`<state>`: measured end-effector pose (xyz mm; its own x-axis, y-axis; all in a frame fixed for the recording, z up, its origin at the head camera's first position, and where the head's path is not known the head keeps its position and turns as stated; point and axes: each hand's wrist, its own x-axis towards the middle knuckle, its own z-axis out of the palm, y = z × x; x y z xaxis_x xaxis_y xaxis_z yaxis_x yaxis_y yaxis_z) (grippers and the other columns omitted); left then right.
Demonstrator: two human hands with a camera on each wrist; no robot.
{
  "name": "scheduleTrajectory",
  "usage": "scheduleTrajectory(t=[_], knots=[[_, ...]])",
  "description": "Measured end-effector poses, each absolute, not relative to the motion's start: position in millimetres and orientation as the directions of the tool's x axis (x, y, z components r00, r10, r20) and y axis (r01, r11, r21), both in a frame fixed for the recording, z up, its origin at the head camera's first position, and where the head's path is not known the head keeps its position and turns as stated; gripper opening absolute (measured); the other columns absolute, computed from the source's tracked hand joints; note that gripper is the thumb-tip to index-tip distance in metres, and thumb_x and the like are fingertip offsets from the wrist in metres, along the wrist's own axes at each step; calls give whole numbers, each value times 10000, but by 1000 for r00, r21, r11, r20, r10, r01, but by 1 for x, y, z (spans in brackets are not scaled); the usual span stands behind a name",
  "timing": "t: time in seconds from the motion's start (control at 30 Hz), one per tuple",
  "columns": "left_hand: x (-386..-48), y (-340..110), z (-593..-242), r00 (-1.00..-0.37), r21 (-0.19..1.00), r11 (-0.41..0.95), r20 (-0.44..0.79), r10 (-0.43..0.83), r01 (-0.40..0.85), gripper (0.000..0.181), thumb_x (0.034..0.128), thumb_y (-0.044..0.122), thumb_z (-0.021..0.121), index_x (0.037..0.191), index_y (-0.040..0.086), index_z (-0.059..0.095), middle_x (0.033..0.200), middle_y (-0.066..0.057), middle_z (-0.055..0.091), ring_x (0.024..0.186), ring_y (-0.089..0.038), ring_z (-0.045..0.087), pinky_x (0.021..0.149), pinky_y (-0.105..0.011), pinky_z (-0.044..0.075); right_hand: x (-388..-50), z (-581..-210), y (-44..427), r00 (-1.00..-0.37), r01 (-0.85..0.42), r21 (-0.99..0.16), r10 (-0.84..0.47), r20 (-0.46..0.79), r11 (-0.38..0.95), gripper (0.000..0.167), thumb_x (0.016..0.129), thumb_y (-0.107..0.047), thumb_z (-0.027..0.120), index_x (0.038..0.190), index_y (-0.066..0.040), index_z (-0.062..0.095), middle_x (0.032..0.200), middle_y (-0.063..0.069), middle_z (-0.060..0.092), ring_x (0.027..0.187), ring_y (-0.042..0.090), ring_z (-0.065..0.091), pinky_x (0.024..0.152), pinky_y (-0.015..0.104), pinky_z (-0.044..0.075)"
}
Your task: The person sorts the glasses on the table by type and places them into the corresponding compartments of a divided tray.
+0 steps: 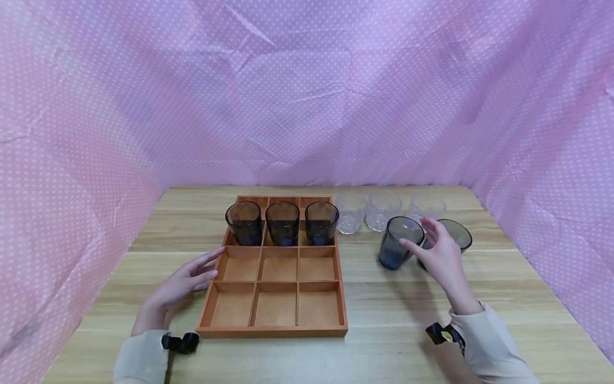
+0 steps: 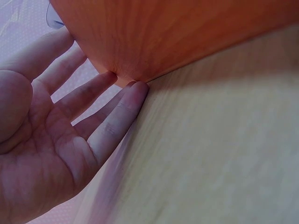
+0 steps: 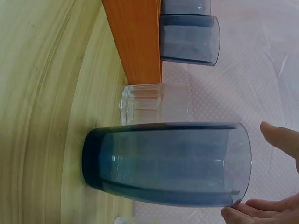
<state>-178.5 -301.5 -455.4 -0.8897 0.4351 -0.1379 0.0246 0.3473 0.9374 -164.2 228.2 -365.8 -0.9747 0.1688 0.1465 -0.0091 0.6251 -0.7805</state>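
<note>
My right hand (image 1: 438, 256) is at the rim of a dark tinted glass tumbler (image 1: 393, 250), which stands right of a wooden divided tray (image 1: 273, 333). In the right wrist view the fingertips (image 3: 233, 214) meet the tumbler's rim, while the thumb (image 3: 278, 136) stands apart from it. Partly hidden behind that hand is a second dark tumbler (image 1: 458, 234). My left hand (image 1: 184, 280) rests its extended fingers (image 2: 117, 109) against the tray's left side wall. Three dark tumblers (image 1: 244, 224) stand side by side in one row of the tray's compartments.
Three clear glasses (image 1: 352, 213) stand in a row at the back, right of the tray; the rightmost is partly hidden by the dark tumbler and hand. Pink dotted cloth (image 1: 307, 106) hangs around the back and sides of the wooden table (image 1: 384, 346).
</note>
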Motion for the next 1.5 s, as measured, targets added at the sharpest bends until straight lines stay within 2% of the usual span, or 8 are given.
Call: scheduleTrajectory(t=[0.17, 0.3, 0.53, 0.73, 0.83, 1.13, 1.37, 1.5], knots=[[-179, -303, -457, -890, 941, 338, -137, 436, 21, 631, 1008, 231, 519, 1551, 113, 219, 1595, -235, 173, 1276, 96, 374, 925, -185, 466, -165, -366, 230, -980, 3, -764, 152, 125, 646, 856, 821, -315, 780, 1459, 47, 337, 1489, 251, 406, 1356, 428, 397, 1087, 502, 364], [-180, -303, -456, -889, 945, 326, -135, 438, 17, 635, 1008, 217, 518, 1552, 107, 210, 1586, -257, 179, 1160, 217, 384, 911, -167, 467, -166, -367, 229, -982, 0, -750, 140, 124, 661, 849, 821, -315, 779, 1452, 58, 350, 1494, 257, 394, 1353, 431, 398, 1081, 490, 374], [-179, -301, -456, -897, 933, 359, -153, 414, 7, 618, 1008, 238, 518, 1549, 137, 236, 1595, -224, 191, 1408, -265, 265, 939, -211, 461, -168, -374, 229, -979, 26, -704, 161, 126, 709, 876, 805, -358, 785, 1467, 22, 356, 1447, 260, 440, 1313, 406, 461, 1058, 517, 387], [-180, -301, -457, -894, 940, 342, -155, 420, -2, 615, 1012, 218, 510, 1550, 128, 227, 1591, -242, 184, 1216, 143, 399, 926, -187, 454, -169, -381, 229, -974, 51, -674, 186, 130, 737, 878, 800, -361, 785, 1469, 13, 357, 1378, 270, 519, 1196, 390, 551, 1002, 542, 389], [-180, -302, -458, -892, 942, 335, -151, 426, 1, 618, 1011, 212, 511, 1550, 119, 223, 1594, -250, 164, 1151, 203, 401, 920, -183, 453, -169, -383, 228, -975, 52, -699, 188, 119, 714, 880, 812, -337, 779, 1469, 44, 336, 1417, 276, 466, 1257, 392, 525, 1040, 531, 393], [-180, -303, -458, -889, 932, 361, -147, 433, 21, 613, 1014, 223, 505, 1551, 129, 223, 1609, -218, 137, 1156, 135, 446, 956, -278, 460, -173, -392, 226, -961, 59, -780, 247, 124, 623, 797, 806, -235, 789, 1438, 45, 391, 1394, 257, 503, 1278, 371, 509, 1044, 446, 419], [-181, -303, -459, -888, 928, 371, -150, 435, 24, 605, 1018, 215, 497, 1551, 131, 224, 1607, -219, 150, 1318, -160, 420, 959, -281, 463, -172, -400, 222, -929, 57, -867, 344, 136, 496, 741, 753, -200, 839, 1377, 4, 496, 1338, 213, 580, 1244, 313, 550, 868, 42, 439], [-181, -303, -459, -889, 930, 366, -146, 433, 25, 601, 1019, 203, 492, 1551, 124, 223, 1608, -213, 152, 1337, -240, 391, 959, -279, 463, -173, -402, 221, -917, 55, -870, 370, 150, 490, 721, 744, -197, 846, 1362, -13, 523, 1316, 191, 605, 1219, 305, 569, 795, -17, 406]])
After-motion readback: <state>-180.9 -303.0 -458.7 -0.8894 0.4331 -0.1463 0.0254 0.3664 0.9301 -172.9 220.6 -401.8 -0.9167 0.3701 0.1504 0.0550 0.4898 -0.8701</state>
